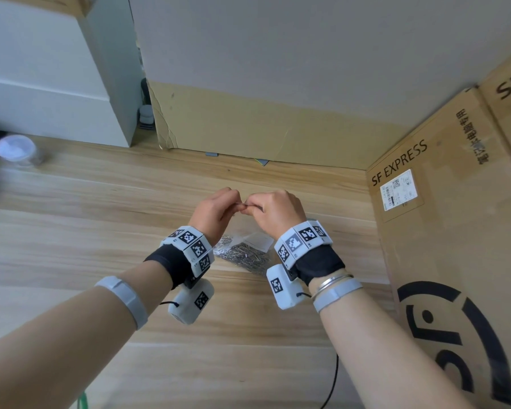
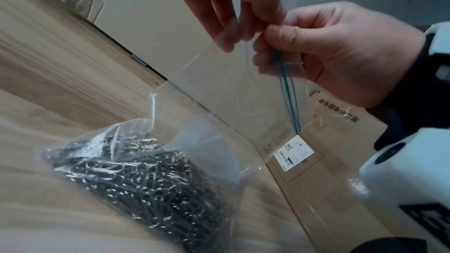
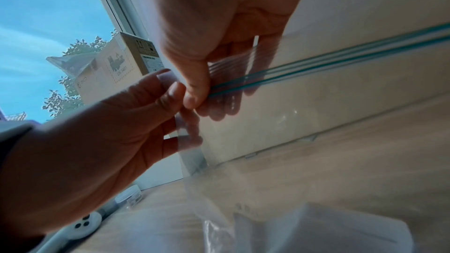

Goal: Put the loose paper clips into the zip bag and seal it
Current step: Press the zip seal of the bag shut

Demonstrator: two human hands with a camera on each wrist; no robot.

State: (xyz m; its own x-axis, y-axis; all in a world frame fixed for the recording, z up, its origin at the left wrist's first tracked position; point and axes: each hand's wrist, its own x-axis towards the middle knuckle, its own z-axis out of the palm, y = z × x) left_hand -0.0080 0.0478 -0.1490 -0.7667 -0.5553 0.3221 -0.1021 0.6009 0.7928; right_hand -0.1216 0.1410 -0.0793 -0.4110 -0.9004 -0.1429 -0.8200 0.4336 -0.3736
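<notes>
A clear zip bag (image 2: 231, 84) hangs upright over the wooden table (image 1: 101, 216), its bottom resting there under a heap of silver paper clips (image 1: 242, 256) inside it. My left hand (image 1: 233, 202) and right hand (image 1: 255, 205) meet at the bag's top edge, and both pinch the teal zip strip (image 3: 316, 63) at one end. In the left wrist view the teal lines (image 2: 286, 88) lie together at the pinch and spread apart lower down. The clips (image 2: 151, 189) fill the bag's lower part. I see no loose clips on the table.
A tall SF Express cardboard box (image 1: 455, 231) stands close on the right. A cardboard sheet (image 1: 263, 128) leans on the back wall. A small clear jar (image 1: 17, 150) sits at the far left by a white cabinet (image 1: 56, 98). A black cable (image 1: 332, 385) trails near the front edge.
</notes>
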